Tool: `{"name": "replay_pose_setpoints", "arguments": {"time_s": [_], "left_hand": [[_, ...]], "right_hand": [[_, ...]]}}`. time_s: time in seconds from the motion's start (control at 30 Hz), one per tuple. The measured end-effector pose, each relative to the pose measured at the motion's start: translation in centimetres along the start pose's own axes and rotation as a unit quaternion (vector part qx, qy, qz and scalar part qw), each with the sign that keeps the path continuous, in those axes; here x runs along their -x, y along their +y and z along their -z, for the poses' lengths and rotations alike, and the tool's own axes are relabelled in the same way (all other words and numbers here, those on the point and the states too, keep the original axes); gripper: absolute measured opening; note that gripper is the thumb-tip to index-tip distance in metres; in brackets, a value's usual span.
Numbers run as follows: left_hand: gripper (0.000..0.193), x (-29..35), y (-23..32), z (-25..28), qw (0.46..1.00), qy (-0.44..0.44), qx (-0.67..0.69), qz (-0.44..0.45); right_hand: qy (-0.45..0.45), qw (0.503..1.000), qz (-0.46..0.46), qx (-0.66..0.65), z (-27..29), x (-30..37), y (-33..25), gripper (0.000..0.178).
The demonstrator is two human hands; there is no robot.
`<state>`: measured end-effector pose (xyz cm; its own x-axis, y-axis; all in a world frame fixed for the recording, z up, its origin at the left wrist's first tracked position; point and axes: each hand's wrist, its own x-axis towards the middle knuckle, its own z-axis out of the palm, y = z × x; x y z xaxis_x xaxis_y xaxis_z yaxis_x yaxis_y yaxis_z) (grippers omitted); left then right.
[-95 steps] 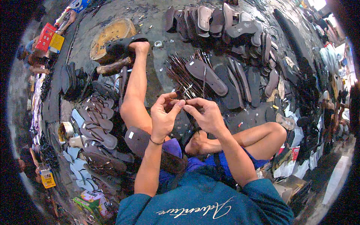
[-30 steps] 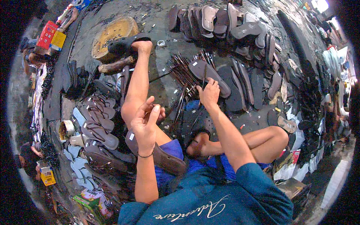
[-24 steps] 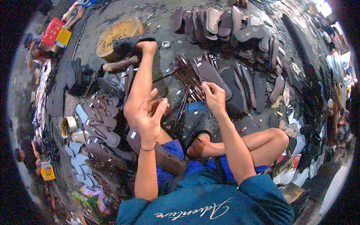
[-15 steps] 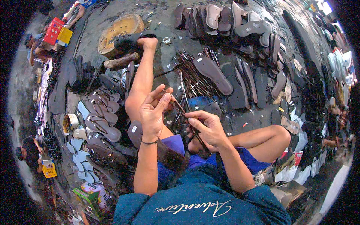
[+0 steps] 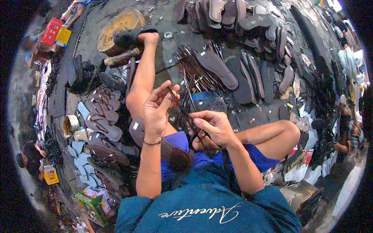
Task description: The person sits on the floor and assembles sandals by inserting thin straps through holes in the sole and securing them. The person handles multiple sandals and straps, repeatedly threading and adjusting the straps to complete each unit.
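Note:
A thin dark strap (image 5: 181, 106) stretches between my two hands above my lap. Its upper end is pinched between the thumb and fingers of my left hand (image 5: 156, 112). Lower down, my right hand (image 5: 214, 126) closes thumb and forefinger on the strap, and dark lengths hang below that hand. A brown sandal sole (image 5: 136, 130) with a small white sticker rests by my left forearm, partly hidden behind it. Beyond my hands lies a pile of similar dark strips (image 5: 190, 66), with a loose sole (image 5: 217, 70) on its right side.
Finished flip-flops (image 5: 101, 125) and light-blue sandal pieces (image 5: 83, 165) lie at the left. A round wooden block (image 5: 120, 29) stands beyond my foot. Stacked soles (image 5: 229, 15) line the far side. A blue item (image 5: 206, 97) lies beyond my right hand. Other people are at both edges.
The view has shifted slightly, so the floor things sit a little higher in it. Both hands keep their hold on the strap, which now shows more plainly between them.

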<state>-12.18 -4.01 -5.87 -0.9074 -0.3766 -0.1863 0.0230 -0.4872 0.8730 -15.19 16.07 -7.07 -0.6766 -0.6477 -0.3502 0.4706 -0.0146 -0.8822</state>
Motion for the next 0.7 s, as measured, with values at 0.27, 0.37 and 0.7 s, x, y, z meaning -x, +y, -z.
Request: {"name": "replay_pose_setpoints", "arguments": {"time_s": [0.27,0.37,0.7], "left_hand": [[0.032,0.3,0.1,0.1,1.0,-0.004,0.024,-0.001],[0.031,0.4,0.3,0.2,0.998,-0.001,0.06,0.005],[0.029,0.7,0.6,-0.6,0.996,0.047,-0.074,-0.023]], "right_hand": [[0.014,0.994,-0.05,-0.092,-0.2,0.7,-0.7,0.024],[0.028,0.988,-0.071,-0.131,-0.3,0.9,-1.1,0.024],[-0.011,0.997,-0.074,0.022,0.0,0.9,-0.5,0.025]]}}
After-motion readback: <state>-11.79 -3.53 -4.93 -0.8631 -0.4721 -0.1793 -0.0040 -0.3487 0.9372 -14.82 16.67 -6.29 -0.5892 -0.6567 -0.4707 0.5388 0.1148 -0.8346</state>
